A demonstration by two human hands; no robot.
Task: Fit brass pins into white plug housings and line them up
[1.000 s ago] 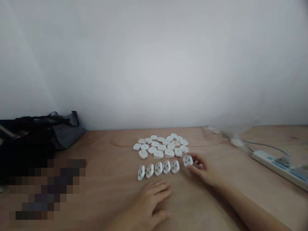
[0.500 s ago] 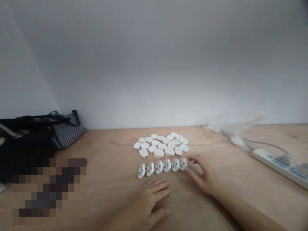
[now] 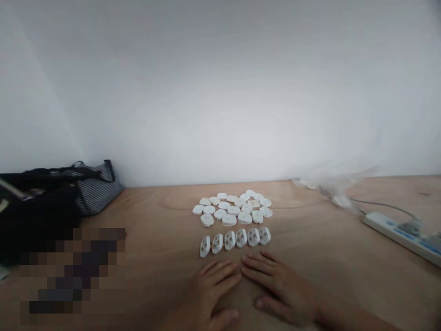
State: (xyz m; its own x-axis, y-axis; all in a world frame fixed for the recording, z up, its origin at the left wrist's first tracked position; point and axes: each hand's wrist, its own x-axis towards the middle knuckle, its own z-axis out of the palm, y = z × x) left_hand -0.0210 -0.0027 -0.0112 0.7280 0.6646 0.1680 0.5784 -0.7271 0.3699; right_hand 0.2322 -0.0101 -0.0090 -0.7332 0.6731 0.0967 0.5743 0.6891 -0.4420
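Observation:
My left hand (image 3: 210,289) lies flat on the wooden table (image 3: 151,230), fingers stretched out, holding nothing. Beside it my right hand (image 3: 279,287) also lies flat and open, empty, its fingertips close to those of the left. Just beyond both hands a row of several white plug covers (image 3: 236,240) stands in a line with their pin sides showing. Farther back lies a cluster of several more white plug covers (image 3: 234,209), face down. Neither hand touches any cover.
A black and striped bag (image 3: 62,193) sits at the left against the white wall. A white power strip (image 3: 403,232) with a cable lies at the right, with clear plastic wrap (image 3: 337,191) behind it. A blurred-out patch covers the near left.
My right hand set the last plug cover at the right end of the row, let go, and drew back to rest flat beside my left hand. The left hand barely moved.

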